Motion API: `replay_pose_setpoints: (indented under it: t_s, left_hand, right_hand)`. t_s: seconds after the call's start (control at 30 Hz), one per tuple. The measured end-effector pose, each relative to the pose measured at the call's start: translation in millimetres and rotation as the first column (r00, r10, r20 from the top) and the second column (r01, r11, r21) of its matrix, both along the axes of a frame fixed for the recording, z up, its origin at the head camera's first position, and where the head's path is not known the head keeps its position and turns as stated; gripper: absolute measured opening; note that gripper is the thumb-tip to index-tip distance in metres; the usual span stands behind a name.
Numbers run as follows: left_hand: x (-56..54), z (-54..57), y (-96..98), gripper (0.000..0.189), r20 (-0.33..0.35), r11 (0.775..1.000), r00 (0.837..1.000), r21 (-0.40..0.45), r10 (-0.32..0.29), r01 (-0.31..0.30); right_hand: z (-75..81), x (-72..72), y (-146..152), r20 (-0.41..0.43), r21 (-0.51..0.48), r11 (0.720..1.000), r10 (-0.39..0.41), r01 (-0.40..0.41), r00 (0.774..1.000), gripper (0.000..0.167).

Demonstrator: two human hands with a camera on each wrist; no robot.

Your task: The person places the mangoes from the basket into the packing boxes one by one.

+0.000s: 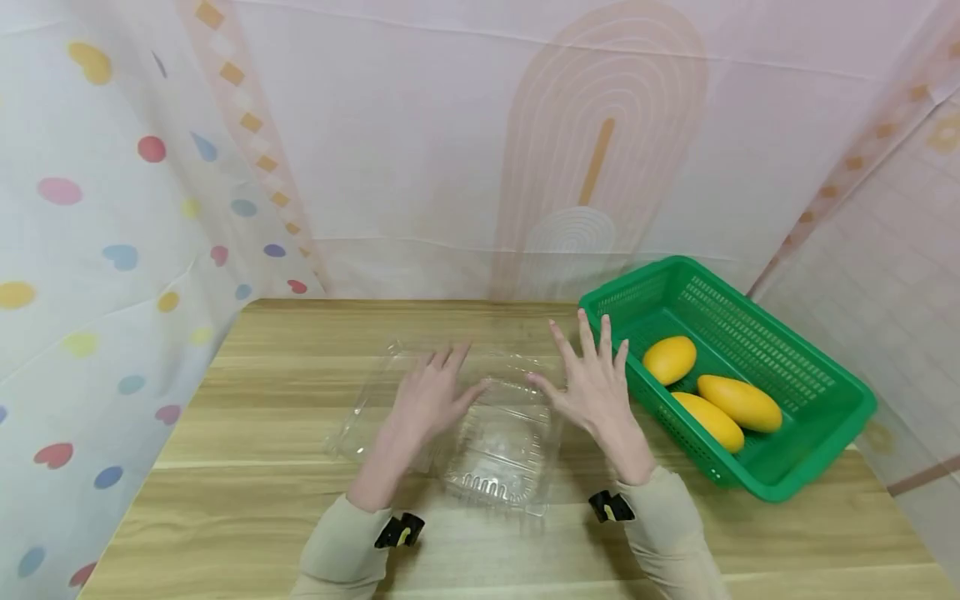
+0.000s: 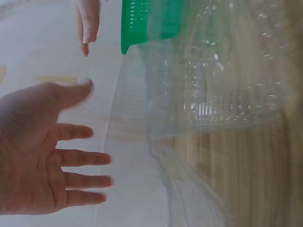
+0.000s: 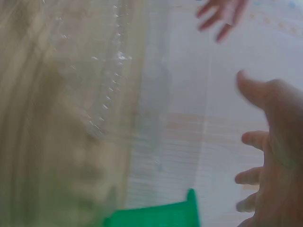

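Observation:
A clear plastic clamshell container [image 1: 498,450] lies unfolded on the wooden table, its lid part spread to the left. Above the lid side is my left hand [image 1: 427,396], fingers extended and thumb out, gripping nothing. My right hand [image 1: 596,387] hovers at the container's right side with fingers spread wide, also holding nothing. In the left wrist view the left palm [image 2: 33,151] is apart from the clear plastic [image 2: 227,85]. Blurred in the right wrist view, the right hand [image 3: 284,156] has nothing between thumb and fingers.
To the right stands a green basket [image 1: 802,350] with three yellow mangoes [image 1: 738,403] inside. Its left rim is close beside my right hand. A patterned cloth [image 1: 420,167] hangs behind the wooden table [image 1: 225,500] and along its sides.

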State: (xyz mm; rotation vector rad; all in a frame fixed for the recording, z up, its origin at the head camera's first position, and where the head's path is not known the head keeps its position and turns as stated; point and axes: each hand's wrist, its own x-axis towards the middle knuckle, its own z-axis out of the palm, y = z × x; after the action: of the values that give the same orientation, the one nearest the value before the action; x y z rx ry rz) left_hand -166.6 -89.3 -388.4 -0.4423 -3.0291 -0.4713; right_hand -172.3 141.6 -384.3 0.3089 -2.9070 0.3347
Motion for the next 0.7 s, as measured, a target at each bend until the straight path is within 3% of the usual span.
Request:
replay_pose_setpoints:
  t_s: [0.13,0.37,0.53,0.7]
  left_hand:
    - [12.9,-4.4,-1.1,0.058,-0.026,0.999,1.0,-0.043,-0.008,0.006]
    - [26.6,-10.3,-1.9,0.045,0.034,0.998,0.999,-0.055,0.023,-0.021]
    - [28.3,-12.6,-2.0,0.034,0.046,0.997,0.998,-0.053,0.05,-0.047]
    - [29.4,-14.6,-2.4,0.031,0.057,0.996,0.996,-0.047,0.075,-0.072]
  right_hand:
    - [19.2,10.1,13.5,-0.081,0.04,0.998,0.052,-0.048,0.995,0.065]
    - [51.9,29.1,49.5,-0.153,0.159,0.975,0.18,-0.156,0.972,0.045]
    - [70.0,37.8,80.5,-0.095,0.204,0.962,0.206,-0.183,0.974,0.043]
    - [80.1,31.9,111.6,0.105,0.238,0.957,0.144,-0.165,0.984,0.045]
